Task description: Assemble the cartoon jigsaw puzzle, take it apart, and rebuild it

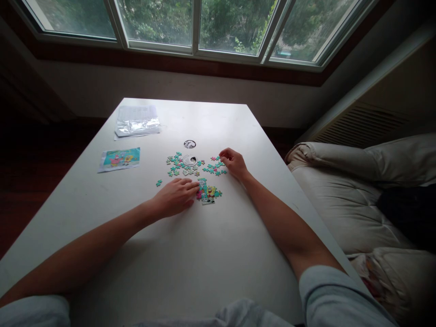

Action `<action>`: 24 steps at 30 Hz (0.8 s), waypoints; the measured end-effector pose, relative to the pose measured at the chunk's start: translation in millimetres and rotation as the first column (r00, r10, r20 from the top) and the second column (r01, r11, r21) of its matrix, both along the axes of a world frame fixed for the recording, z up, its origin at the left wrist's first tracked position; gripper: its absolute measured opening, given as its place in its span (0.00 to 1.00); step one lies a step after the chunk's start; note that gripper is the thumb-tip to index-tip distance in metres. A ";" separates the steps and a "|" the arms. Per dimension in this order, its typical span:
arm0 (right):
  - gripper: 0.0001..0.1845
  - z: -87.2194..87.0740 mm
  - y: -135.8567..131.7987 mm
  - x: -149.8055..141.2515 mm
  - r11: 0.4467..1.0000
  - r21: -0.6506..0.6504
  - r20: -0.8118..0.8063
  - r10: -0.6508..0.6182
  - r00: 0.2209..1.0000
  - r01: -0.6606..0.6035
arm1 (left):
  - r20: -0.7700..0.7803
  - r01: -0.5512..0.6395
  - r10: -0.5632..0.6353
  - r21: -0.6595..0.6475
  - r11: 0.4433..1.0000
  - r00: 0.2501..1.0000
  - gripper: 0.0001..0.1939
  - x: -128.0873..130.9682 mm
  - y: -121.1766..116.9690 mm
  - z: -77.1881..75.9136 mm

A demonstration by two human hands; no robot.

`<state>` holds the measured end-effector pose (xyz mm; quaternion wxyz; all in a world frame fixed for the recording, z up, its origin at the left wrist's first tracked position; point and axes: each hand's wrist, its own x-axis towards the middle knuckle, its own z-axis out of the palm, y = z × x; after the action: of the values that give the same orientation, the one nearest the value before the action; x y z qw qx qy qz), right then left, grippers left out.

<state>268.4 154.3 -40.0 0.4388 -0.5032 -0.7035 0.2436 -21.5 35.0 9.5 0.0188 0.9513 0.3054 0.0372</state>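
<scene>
A small joined patch of cartoon jigsaw lies near the middle of the white table. My left hand rests flat beside it, fingers stretched out and touching its left edge. Several loose teal and pink puzzle pieces are scattered just beyond. My right hand hovers over the right-hand pieces, fingers curled in a pinch on a piece. A single stray piece lies to the left.
A picture card of the puzzle lies at the left, a clear plastic bag on paper farther back. Two round cable holes sit in the tabletop. A cream cushioned sofa stands right of the table; windows lie beyond.
</scene>
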 end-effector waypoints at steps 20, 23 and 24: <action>0.10 -5.2 -9.4 -13.6 0.966 0.252 0.321 -0.140 0.937 0.058 | 0.276 -0.125 0.129 -0.033 0.992 0.952 0.16 0.5 14.2 -12.8; 0.21 -8.8 -9.4 -15.7 0.982 0.188 0.468 -0.113 0.876 0.026 | 0.300 -0.315 0.306 -0.020 0.949 0.903 0.18 -17.0 32.5 -15.3; 0.25 -10.4 -9.3 -16.4 0.989 0.150 0.518 -0.093 0.850 0.018 | 0.293 -0.381 0.369 -0.016 0.924 0.882 0.20 -24.2 38.3 -17.2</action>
<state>252.0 145.0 -50.3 0.2717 -0.5387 -0.7967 0.0351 -45.7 73.3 -7.8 0.0357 0.8585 0.4766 0.1859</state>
